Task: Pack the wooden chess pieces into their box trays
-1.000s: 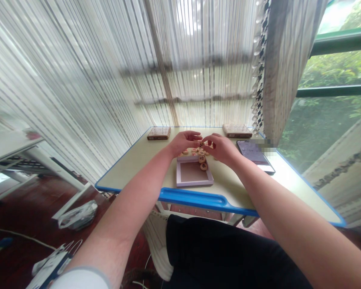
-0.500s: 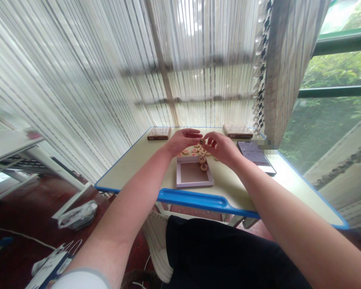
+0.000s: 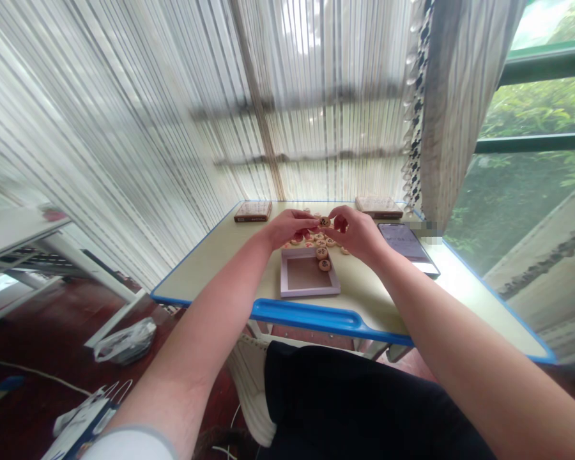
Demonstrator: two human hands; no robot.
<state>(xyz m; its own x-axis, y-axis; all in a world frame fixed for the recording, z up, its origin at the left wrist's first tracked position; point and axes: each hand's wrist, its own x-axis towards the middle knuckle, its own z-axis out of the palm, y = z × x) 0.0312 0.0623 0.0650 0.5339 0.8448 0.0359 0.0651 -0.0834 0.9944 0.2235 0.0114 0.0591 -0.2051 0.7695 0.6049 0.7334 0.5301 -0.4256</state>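
Observation:
A round wooden Chinese chess piece with a dark character on its face is held up over the table between my hands. My left hand is closed, its thumb and fingertips pinching the piece's left edge. From the other side, my right hand grips the same piece with thumb and index finger. More chess pieces lie loosely spread beneath and behind the fingers, some hidden by them. Nearer me is a shallow, pale open box. Two pieces with dark characters sit along its right side, one behind the other.
Two flat brown boxes lie at the table's far corners. A phone rests to the right. A blue pen groove runs along the table's front edge. String curtains hang behind.
My left fingers have closed in from a more spread pose onto the chess piece. The piece has shifted slightly right and up, its face turned more towards me. The box pieces stay put.

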